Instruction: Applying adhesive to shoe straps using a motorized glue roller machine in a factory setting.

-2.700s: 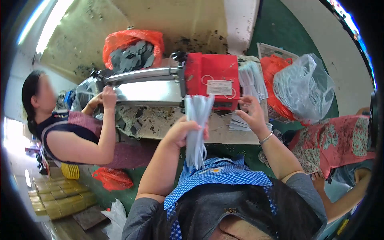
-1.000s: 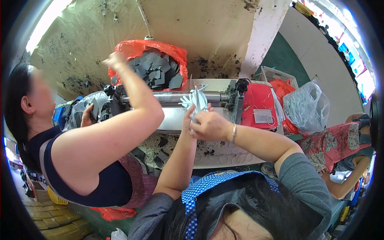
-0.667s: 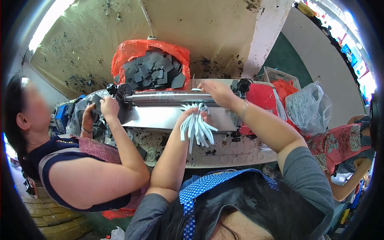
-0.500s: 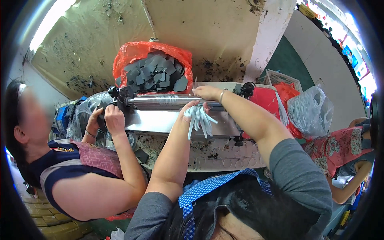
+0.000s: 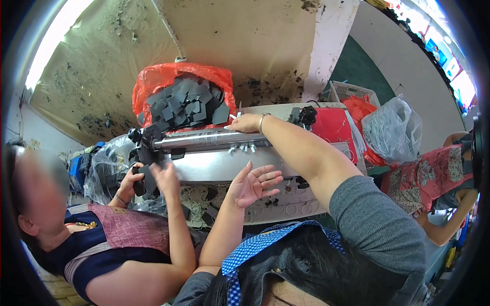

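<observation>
Pale strips (image 5: pixel 242 148) show only as short ends at twelve o'clock, just beyond my left hand (image 5: pixel 255 184), which is empty, palm up, fingers spread. Their remaining length is hidden at the steel roller (image 5: pixel 204 141). My right hand (image 5: pixel 246 123) reaches across it; whether it grips anything, I can't tell. At one o'clock, the red housing (image 5: pixel 334 122) bears a pale label (image 5: pixel 345 148), partly behind my arm (image 5: pixel 306 150), its print unreadable. Grey pieces (image 5: pixel 178 104) fill a red bag (image 5: pixel 148 84) at eleven.
</observation>
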